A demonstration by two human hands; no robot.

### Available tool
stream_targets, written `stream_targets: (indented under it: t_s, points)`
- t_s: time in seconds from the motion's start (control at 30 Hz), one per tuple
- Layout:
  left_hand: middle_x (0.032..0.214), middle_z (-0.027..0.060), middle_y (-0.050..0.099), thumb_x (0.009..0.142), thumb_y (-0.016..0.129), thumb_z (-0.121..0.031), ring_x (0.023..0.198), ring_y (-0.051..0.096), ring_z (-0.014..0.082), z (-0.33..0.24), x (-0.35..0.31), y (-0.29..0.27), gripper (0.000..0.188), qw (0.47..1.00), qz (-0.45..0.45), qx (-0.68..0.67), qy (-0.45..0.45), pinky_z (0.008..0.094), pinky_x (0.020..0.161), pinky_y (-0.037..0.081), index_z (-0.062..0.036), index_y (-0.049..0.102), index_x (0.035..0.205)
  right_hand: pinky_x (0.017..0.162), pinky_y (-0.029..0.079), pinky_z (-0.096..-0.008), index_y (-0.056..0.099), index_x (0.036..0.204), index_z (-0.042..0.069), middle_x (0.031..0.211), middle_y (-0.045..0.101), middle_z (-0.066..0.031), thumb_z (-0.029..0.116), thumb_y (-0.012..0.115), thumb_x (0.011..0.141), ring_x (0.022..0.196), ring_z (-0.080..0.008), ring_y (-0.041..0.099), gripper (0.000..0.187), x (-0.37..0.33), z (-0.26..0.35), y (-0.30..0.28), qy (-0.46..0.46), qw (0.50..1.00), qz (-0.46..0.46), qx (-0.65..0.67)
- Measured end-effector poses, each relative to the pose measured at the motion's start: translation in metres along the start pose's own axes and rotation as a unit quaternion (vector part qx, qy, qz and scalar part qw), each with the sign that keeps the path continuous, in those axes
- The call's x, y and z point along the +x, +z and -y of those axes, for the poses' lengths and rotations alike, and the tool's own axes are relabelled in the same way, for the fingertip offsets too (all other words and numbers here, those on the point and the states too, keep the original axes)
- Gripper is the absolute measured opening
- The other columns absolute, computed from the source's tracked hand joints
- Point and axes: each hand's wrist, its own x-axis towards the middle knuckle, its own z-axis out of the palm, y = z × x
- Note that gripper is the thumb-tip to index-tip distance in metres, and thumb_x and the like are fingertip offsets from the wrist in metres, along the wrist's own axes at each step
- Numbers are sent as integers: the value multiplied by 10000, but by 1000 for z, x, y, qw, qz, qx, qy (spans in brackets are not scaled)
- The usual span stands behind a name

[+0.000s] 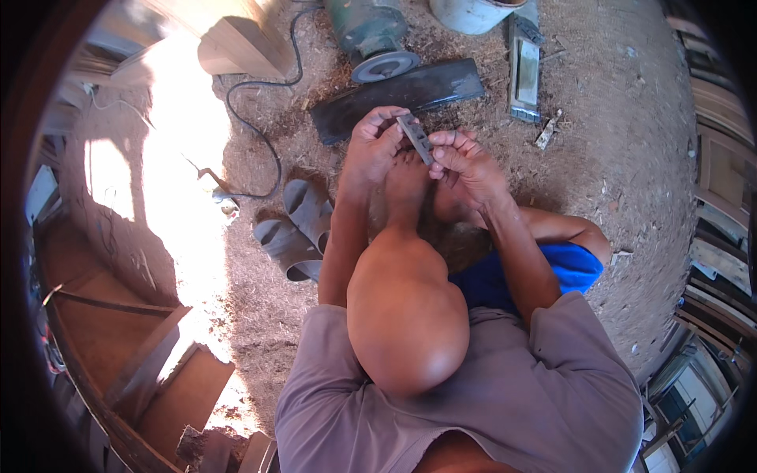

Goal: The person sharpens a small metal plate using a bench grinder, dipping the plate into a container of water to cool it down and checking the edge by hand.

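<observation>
Between my hands, just above my bare foot, is a narrow grey flat metal piece [415,139] with dark notches or slots along it. It is tilted, its upper end toward the left. My left hand [371,148] pinches the upper end between thumb and fingers. At the lower end, my right hand [473,167] grips the edge with thumb and bent fingertips. Right beyond the hands lies a long dark slab [394,96] with a wet-looking sheen. Behind it stands a green motor [364,27] with a round grey grinding disc [385,67].
Black cable [264,140] loops over the dusty floor at left. Grey slippers [290,246] lie beside my left arm. A whitish bucket [471,14] and a long box-like tool [524,75] stand far right. Wooden panels [721,169] line the right side; boards [185,386] lean lower left.
</observation>
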Motion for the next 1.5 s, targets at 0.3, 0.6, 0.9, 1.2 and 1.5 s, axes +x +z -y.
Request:
stream_targets:
  t_s: [0.3,0.6,0.9,1.2,1.5]
  points:
    - [972,99,666,935,586,-61,834,642,139,13,0,28,124,999,4,15,-49,269,727,540,-29,591,1054,632,508,-232,605,1048,67,893,637,-37,78,625,911,686,-85,581,139,-32,11,13,17,997,2,79]
    - [930,85,664,925,615,-98,808,626,118,28,-6,40,118,996,-6,33,-77,259,723,529,-11,595,1002,547,484,-197,624,914,91,835,655,5,161,657,906,625,-31,555,78,-42,17,16,15,995,-43,93]
    - [865,40,633,934,604,-107,761,597,95,33,-12,35,83,997,-14,22,-79,248,690,517,-27,592,953,547,484,-202,611,925,88,829,652,4,186,682,891,629,-38,554,126,-39,14,18,23,993,-60,95]
    - [886,14,611,952,581,-113,798,592,97,33,-12,30,76,996,-10,13,-88,261,731,524,-45,596,982,546,485,-205,611,930,77,827,645,9,192,677,895,631,-41,554,137,-33,13,20,27,994,-62,91]
    - [958,72,652,950,574,-91,838,624,123,28,-11,28,78,997,-18,6,-80,276,752,539,-31,591,996,535,469,-202,612,931,79,810,636,11,161,672,892,615,-48,540,109,-33,14,24,41,995,-53,69]
